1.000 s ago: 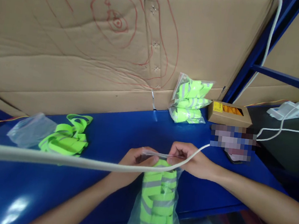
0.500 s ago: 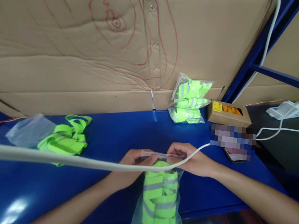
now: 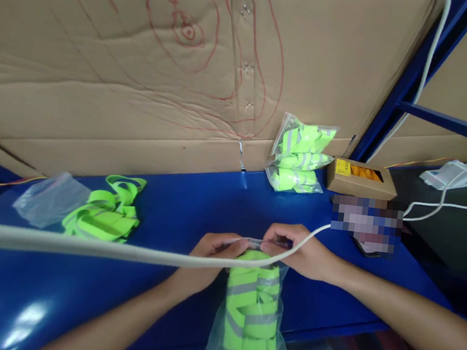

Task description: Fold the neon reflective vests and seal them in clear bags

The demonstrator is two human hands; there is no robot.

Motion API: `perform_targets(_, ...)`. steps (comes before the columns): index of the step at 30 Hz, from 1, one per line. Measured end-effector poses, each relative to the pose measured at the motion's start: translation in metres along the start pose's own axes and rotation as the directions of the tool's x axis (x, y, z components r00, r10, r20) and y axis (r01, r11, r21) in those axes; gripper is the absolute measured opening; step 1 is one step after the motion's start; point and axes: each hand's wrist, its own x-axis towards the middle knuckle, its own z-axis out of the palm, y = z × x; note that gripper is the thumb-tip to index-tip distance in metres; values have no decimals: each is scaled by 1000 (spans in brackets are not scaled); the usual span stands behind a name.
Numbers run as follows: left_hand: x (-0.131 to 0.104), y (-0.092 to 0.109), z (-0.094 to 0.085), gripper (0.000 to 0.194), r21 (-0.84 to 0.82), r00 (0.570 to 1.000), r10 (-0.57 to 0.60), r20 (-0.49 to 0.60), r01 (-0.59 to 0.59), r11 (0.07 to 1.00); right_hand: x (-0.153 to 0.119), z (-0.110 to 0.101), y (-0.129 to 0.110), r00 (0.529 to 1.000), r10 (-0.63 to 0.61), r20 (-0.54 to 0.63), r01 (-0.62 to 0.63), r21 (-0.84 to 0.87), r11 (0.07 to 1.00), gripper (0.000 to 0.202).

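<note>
A clear plastic bag with folded neon-green straps with grey stripes inside hangs at the table's front edge. My left hand pinches the left part of its top edge, and my right hand pinches the right part, the fingertips a short gap apart. Both hands are closed on the bag. To the left, a loose heap of green strap lies beside an empty clear bag. Several filled bags are stacked against the cardboard at the back.
A white cable crosses in front of the view and over my hands to a phone on the blue table. Behind the phone is a small brown box. A cardboard wall with red drawn lines stands at the back.
The whole view has shifted slightly, so the background sits a little further right. Both hands keep their pinch on the bag's top edge, with hardly any movement.
</note>
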Motion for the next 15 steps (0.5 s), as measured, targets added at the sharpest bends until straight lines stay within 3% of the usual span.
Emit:
perform_targets(9, 1, -6, -1, 43, 46, 998, -14, 59, 11, 999, 1, 3, 3, 998, 56, 28, -58, 80, 995, 26)
perform_targets(15, 0, 1, 3, 50, -182, 997, -77, 8, 78, 980, 0, -1, 2, 999, 30, -45, -31, -28, 999, 27)
